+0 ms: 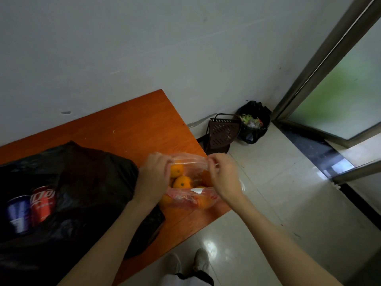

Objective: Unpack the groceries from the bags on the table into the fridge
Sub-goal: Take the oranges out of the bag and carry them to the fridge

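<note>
Hands, left [153, 178] and right [223, 176], pinching clear bag [185, 200] mouth apart.

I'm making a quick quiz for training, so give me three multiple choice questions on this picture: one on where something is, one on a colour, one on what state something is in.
1. Where do the drink cans sit?
A. inside the black bag
B. on the floor
C. in the clear bag

2. What colour is the fruit in the clear bag?
A. green
B. orange
C. purple

3. What state is the clear bag's mouth in?
A. knotted shut
B. held open by both hands
C. lying flat, untouched

Answers: 1 A, the cans show through the black bag's opening. 2 B, the round fruits are orange. 3 B, the left hand and right hand each pinch the rim apart.
</note>
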Demonstrator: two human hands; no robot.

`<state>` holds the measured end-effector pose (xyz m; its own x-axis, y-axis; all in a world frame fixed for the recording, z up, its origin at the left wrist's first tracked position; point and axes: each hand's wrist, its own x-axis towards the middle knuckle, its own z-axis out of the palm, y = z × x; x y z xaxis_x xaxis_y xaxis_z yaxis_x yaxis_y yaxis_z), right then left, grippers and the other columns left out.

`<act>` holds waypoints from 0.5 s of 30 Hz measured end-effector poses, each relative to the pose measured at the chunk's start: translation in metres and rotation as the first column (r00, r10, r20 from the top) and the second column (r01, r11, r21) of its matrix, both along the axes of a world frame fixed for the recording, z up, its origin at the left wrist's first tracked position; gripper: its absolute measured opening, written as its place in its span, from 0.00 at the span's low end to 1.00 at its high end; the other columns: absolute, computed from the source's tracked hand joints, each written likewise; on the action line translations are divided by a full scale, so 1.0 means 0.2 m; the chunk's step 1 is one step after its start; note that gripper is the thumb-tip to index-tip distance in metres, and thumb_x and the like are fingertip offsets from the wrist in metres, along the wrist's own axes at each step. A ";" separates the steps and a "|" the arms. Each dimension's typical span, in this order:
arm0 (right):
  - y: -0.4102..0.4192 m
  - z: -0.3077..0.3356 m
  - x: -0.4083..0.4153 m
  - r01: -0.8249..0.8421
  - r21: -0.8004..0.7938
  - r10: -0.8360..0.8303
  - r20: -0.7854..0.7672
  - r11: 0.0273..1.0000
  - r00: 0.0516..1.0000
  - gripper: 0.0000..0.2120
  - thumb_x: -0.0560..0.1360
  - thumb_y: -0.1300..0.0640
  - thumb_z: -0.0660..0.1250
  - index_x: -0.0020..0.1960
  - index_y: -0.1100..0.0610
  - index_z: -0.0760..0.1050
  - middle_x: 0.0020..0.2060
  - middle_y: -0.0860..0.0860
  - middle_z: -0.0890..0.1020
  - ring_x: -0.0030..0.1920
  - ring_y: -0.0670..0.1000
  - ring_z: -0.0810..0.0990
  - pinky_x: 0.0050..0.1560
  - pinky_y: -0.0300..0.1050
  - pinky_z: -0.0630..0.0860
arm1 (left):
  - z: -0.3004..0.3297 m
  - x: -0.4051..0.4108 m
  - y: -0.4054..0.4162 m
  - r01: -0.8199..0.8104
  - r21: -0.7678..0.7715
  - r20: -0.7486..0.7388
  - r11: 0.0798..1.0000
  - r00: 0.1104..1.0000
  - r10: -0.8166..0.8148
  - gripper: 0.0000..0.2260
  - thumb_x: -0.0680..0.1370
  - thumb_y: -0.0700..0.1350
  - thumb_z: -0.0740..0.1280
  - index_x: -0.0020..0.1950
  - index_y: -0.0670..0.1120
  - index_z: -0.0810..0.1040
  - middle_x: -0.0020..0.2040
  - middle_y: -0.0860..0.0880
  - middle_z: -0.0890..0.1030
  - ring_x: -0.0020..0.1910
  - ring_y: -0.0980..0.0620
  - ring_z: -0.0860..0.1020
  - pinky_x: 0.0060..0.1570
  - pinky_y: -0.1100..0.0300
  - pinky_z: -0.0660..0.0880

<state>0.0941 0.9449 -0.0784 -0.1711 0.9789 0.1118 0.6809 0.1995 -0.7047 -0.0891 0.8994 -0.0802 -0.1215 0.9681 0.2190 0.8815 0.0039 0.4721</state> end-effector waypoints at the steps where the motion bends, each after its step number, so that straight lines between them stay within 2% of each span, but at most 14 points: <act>1: -0.01 -0.01 -0.04 -0.120 -0.014 0.121 0.046 0.993 0.992 0.07 0.77 0.61 0.60 0.49 0.59 0.78 0.43 0.50 0.78 0.43 0.46 0.74 0.46 0.38 0.69 | -0.02 0.04 -0.01 0.101 -0.119 0.056 0.988 0.994 -0.095 0.06 0.79 0.40 0.60 0.50 0.45 0.76 0.47 0.51 0.76 0.47 0.52 0.74 0.46 0.60 0.70; 3: -0.03 -0.06 -0.09 -0.258 -0.079 0.267 0.144 0.963 0.953 0.09 0.76 0.62 0.59 0.49 0.57 0.78 0.45 0.51 0.81 0.44 0.49 0.78 0.48 0.46 0.75 | -0.09 0.10 -0.02 0.197 -0.329 0.073 0.923 0.980 -0.183 0.09 0.80 0.41 0.58 0.53 0.46 0.77 0.50 0.50 0.77 0.47 0.50 0.77 0.45 0.55 0.74; 5: -0.07 -0.13 -0.07 -0.266 -0.202 0.314 0.264 0.943 0.912 0.11 0.76 0.62 0.60 0.54 0.55 0.77 0.53 0.53 0.79 0.52 0.52 0.78 0.54 0.49 0.75 | -0.14 0.10 -0.05 0.124 -0.457 -0.037 0.881 0.987 -0.158 0.10 0.80 0.40 0.57 0.56 0.45 0.76 0.53 0.48 0.77 0.48 0.46 0.77 0.44 0.50 0.75; 6: -0.10 -0.16 -0.05 -0.246 -0.263 0.326 0.329 0.933 0.886 0.12 0.76 0.61 0.60 0.58 0.55 0.76 0.58 0.53 0.76 0.58 0.53 0.75 0.58 0.49 0.73 | -0.17 0.08 -0.08 0.071 -0.469 -0.068 0.881 0.991 -0.116 0.08 0.79 0.39 0.59 0.55 0.44 0.76 0.53 0.46 0.77 0.48 0.45 0.77 0.44 0.49 0.75; 8: -0.15 -0.20 -0.02 -0.196 -0.337 0.333 0.421 0.921 0.844 0.15 0.77 0.59 0.61 0.63 0.54 0.72 0.64 0.53 0.70 0.65 0.55 0.69 0.64 0.51 0.69 | -0.19 0.04 -0.13 0.002 -0.397 -0.141 0.918 0.988 -0.063 0.05 0.73 0.39 0.70 0.47 0.43 0.79 0.46 0.45 0.78 0.45 0.44 0.78 0.41 0.50 0.75; 10: -0.19 -0.21 -0.01 -0.155 -0.351 0.320 0.482 0.923 0.816 0.16 0.77 0.58 0.62 0.65 0.53 0.69 0.68 0.53 0.67 0.68 0.56 0.66 0.66 0.53 0.65 | -0.23 0.01 -0.19 -0.021 -0.332 -0.281 0.943 0.956 -0.077 0.10 0.62 0.36 0.77 0.38 0.44 0.79 0.38 0.46 0.77 0.39 0.43 0.78 0.36 0.51 0.76; 12: -0.20 -0.19 -0.02 -0.159 -0.336 0.319 0.503 0.928 0.803 0.22 0.75 0.55 0.65 0.68 0.52 0.66 0.71 0.52 0.63 0.71 0.57 0.61 0.69 0.55 0.61 | -0.26 0.01 -0.20 -0.045 -0.338 -0.310 0.940 0.948 -0.066 0.13 0.59 0.36 0.79 0.37 0.45 0.78 0.39 0.45 0.77 0.40 0.43 0.77 0.35 0.51 0.76; 15: -0.20 -0.17 -0.04 -0.173 -0.385 0.364 0.505 0.907 0.782 0.32 0.72 0.48 0.68 0.72 0.52 0.61 0.73 0.52 0.60 0.73 0.56 0.57 0.72 0.56 0.56 | -0.29 0.03 -0.20 -0.081 -0.395 -0.324 0.915 0.944 -0.056 0.18 0.56 0.42 0.81 0.41 0.46 0.79 0.42 0.45 0.78 0.43 0.45 0.79 0.38 0.54 0.76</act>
